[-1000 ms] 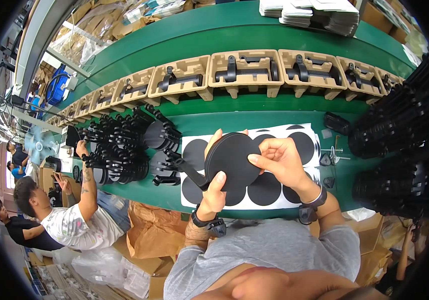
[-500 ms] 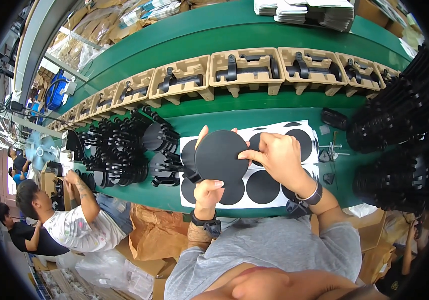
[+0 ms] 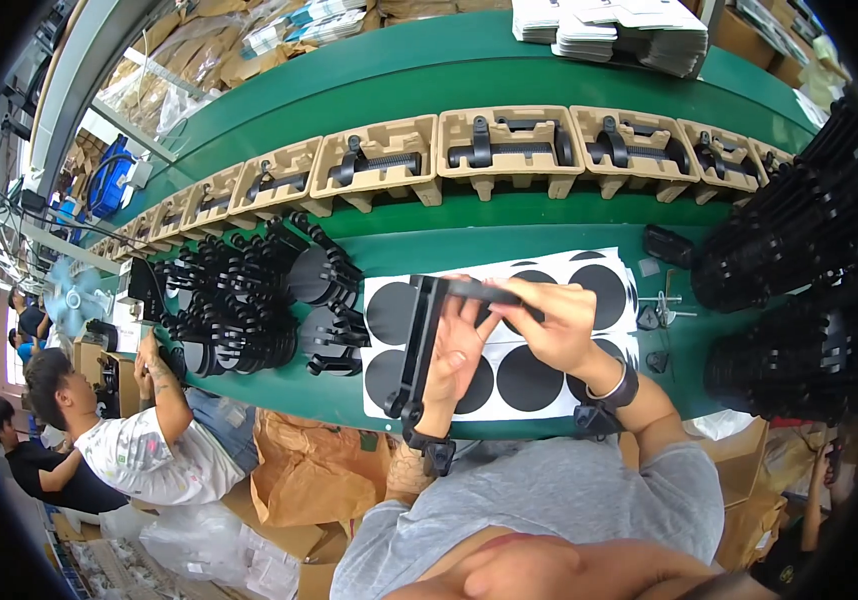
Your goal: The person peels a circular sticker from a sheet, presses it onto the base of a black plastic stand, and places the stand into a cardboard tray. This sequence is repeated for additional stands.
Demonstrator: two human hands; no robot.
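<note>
My left hand (image 3: 454,350) grips a black round plastic part (image 3: 421,345), now turned edge-on so it looks like a narrow upright slab. My right hand (image 3: 549,322) pinches its top edge, fingers on a thin black strip pointing left. Both hands hover over a white sheet (image 3: 621,352) carrying several black round pads (image 3: 529,378), lying on the green table (image 3: 349,400).
A heap of black plastic parts (image 3: 249,300) lies to the left, and stacked black parts (image 3: 799,270) rise on the right. Cardboard trays (image 3: 504,150) holding black handles line the green conveyor behind. A person in a white shirt (image 3: 139,455) works at lower left.
The round black part faced the camera flat before; my hands have rotated it so it now stands edge-on.
</note>
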